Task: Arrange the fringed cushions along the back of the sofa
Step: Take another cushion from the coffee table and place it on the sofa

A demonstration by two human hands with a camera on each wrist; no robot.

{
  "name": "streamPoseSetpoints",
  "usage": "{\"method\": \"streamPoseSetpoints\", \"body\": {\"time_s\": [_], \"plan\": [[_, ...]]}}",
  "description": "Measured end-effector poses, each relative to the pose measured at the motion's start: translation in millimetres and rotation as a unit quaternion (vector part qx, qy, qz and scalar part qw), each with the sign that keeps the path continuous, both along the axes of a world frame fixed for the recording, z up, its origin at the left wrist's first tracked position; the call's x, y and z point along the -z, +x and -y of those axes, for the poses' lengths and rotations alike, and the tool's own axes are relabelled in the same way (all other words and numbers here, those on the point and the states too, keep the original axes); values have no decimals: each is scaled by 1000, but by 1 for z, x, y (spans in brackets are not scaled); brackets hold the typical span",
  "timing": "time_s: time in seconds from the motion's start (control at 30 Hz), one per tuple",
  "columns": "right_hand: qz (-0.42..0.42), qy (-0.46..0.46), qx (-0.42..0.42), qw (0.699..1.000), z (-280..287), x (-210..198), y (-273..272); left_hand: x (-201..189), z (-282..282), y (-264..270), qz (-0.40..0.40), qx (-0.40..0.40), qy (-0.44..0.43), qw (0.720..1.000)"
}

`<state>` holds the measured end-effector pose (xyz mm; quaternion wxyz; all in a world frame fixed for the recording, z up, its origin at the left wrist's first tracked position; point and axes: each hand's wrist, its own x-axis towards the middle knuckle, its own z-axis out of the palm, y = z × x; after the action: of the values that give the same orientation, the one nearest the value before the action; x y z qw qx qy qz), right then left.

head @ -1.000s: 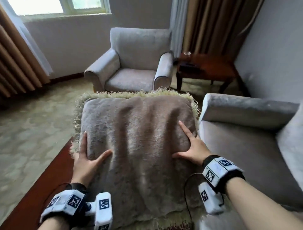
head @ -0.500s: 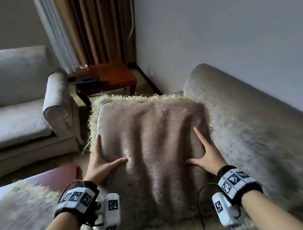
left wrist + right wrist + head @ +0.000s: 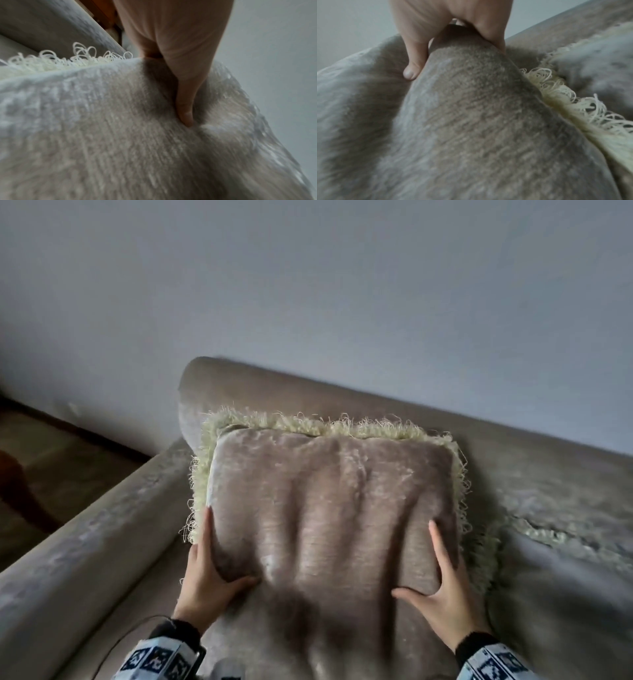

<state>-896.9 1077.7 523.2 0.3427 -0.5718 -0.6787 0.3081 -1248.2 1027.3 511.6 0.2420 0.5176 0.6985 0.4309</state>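
Observation:
A beige plush cushion [image 3: 329, 508] with pale yellow fringe stands tilted at the left end of the sofa, its top edge near the backrest [image 3: 342, 395]. My left hand [image 3: 222, 553] grips its left edge and my right hand [image 3: 423, 566] grips its right edge. Both thumbs lie on the front and the fingers reach round the sides. In the left wrist view my thumb [image 3: 185, 108] digs into the cushion [image 3: 120, 135]. The right wrist view shows the hand pinching a fold of the cushion [image 3: 471, 121] beside its fringe [image 3: 565, 101].
A second fringed cushion [image 3: 555, 542] lies flat on the seat at the right, close to the held one. The sofa's left armrest [image 3: 85, 542] runs down the left. Beyond it are carpeted floor and a dark wooden table leg [image 3: 20, 491]. A plain wall stands behind the sofa.
I have turned right, away from the armchair and side table, and carried the cushion over the sofa seat up to the backrest. Both hands keep the same hold.

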Motion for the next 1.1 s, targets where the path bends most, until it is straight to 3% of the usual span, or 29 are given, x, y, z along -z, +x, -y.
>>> {"method": "streamPoseSetpoints", "body": {"time_s": [0.1, 0.27, 0.43, 0.6, 0.67, 0.9, 1.03, 1.1], "plan": [[-6, 16, 87, 996, 3, 23, 13, 21, -39, 14, -6, 40, -11, 999], [82, -37, 224, 971, 14, 72, 27, 74, -78, 41, -12, 99, -86, 991], [239, -143, 207, 938, 22, 98, 31, 105, -83, 70, -165, 164, -185, 955], [288, -165, 136, 934, 24, 106, 17, 112, -80, 101, -268, 206, -243, 909], [305, -174, 138, 926, 16, 114, 15, 115, -83, 108, -275, 217, -263, 899], [381, -230, 158, 882, -4, 122, 3, 123, -87, 118, -238, 222, -272, 906], [453, -218, 169, 848, -3, 106, -11, 109, -81, 109, -179, 118, -133, 968], [470, -196, 140, 849, -5, 88, -24, 98, -75, 103, -151, 58, -75, 984]]}}
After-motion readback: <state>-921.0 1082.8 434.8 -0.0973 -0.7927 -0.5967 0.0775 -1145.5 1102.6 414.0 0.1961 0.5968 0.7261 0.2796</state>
